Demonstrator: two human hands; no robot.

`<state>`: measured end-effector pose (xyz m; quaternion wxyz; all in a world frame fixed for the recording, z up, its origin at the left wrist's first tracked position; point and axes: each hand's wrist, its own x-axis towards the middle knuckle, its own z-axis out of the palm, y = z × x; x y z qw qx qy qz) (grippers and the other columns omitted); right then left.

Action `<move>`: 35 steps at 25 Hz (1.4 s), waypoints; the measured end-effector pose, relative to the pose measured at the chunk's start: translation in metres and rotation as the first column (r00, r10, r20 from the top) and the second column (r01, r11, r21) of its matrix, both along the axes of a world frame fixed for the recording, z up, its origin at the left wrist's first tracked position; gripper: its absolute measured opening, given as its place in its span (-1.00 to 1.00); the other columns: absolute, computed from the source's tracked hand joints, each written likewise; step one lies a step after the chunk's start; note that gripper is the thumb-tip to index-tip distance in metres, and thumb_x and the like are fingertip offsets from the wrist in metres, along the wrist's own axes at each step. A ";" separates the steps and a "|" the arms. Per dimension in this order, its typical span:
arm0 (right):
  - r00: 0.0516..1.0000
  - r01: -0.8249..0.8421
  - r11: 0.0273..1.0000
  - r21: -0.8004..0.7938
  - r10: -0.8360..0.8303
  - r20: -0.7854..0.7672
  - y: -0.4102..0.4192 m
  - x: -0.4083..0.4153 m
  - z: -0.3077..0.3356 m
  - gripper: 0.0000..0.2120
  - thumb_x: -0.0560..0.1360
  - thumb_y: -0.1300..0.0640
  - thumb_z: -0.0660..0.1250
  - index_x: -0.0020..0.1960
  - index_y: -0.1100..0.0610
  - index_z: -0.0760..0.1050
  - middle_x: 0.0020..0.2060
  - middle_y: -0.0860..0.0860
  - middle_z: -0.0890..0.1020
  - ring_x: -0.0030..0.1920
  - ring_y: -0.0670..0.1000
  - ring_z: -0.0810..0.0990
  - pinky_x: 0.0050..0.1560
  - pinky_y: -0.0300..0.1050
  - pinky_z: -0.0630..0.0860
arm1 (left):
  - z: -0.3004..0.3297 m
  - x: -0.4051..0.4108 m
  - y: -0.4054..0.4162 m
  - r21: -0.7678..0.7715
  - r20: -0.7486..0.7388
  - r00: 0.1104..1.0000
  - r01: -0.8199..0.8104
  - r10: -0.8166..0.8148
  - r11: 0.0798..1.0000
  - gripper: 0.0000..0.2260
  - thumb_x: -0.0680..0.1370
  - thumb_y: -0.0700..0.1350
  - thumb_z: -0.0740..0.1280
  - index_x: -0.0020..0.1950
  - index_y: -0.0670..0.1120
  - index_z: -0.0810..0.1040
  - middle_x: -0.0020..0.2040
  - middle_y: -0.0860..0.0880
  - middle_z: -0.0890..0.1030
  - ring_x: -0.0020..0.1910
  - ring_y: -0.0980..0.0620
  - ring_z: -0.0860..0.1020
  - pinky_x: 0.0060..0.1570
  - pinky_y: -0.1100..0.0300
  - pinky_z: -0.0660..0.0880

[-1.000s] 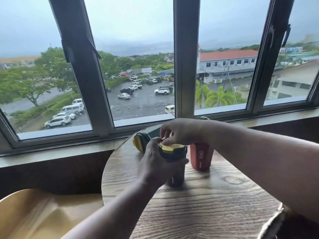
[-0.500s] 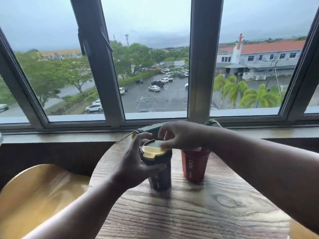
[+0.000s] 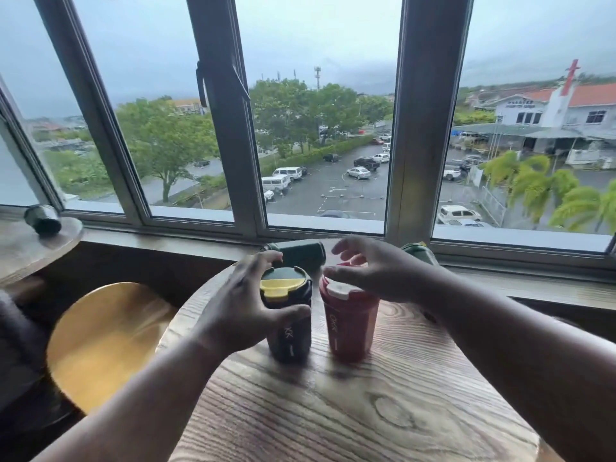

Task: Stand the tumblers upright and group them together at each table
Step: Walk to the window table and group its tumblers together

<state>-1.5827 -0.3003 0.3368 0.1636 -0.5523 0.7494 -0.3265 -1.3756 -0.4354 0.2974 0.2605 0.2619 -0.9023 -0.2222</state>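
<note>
With the left hand loosely cupped round the upright dark tumbler and the right hand spread open above the red tumbler just beside it, either could be knocked over while the fallen tumbler behind them on the counter is reached for.
</note>
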 end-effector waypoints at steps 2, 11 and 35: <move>0.992 -0.070 0.998 0.004 0.069 0.109 0.010 -0.006 -0.005 -0.23 0.23 -0.37 0.51 0.33 -0.05 0.43 0.16 -0.03 0.57 0.09 -0.06 0.60 0.12 -0.06 0.61 | 0.010 -0.002 -0.003 0.048 0.045 0.996 0.072 -0.074 0.996 -0.19 0.20 0.35 0.45 0.42 0.28 0.32 0.33 0.14 0.45 0.27 0.23 0.44 0.25 0.23 0.38; 0.995 -0.081 0.997 -0.008 0.080 -0.060 0.015 -0.011 -0.025 -0.11 0.05 -0.29 0.51 0.34 -0.12 0.39 0.13 -0.09 0.57 0.11 -0.05 0.54 0.21 -0.03 0.52 | 0.013 -0.016 0.009 0.066 -0.060 0.998 -0.030 0.034 0.997 -0.24 0.09 0.34 0.46 0.27 0.24 0.43 0.07 0.16 0.56 0.09 0.11 0.53 0.04 0.20 0.43; 0.997 0.037 0.999 0.007 -0.037 0.072 -0.047 -0.044 0.011 -0.79 0.55 -0.07 0.36 0.00 0.07 0.56 -0.08 0.06 0.65 -0.02 0.10 0.64 -0.11 -0.05 0.56 | 0.017 -0.042 -0.086 0.223 0.032 0.988 -0.157 0.154 0.962 -0.75 0.52 0.14 0.42 0.08 0.02 0.61 -0.03 0.04 0.64 0.00 0.01 0.61 0.01 0.06 0.55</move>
